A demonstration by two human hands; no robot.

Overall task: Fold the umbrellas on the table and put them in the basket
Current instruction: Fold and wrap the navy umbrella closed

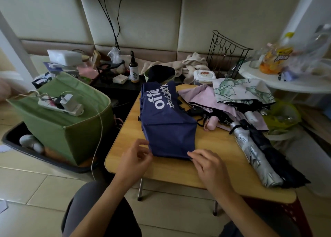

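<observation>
Blue umbrella (167, 118) lies long way, pointing away from person; left hand (135, 158) and right hand (208, 167) pinch near edge corners, both equally close.

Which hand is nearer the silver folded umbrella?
Right. The right hand pinches the navy umbrella's near edge, just left of the silver folded umbrella; the left hand is at the navy canopy's far-left corner.

The navy blue fabric umbrella (167, 122) lying on the wooden table carries large white print: Latin letters that read about as "offic", partly hidden in a fold, and beside them a line of white Chinese characters, of which "中公教" is readable. The yellow plastic bottle (283, 56) on the white round shelf has a label with dark characters, too blurred to read.
</observation>
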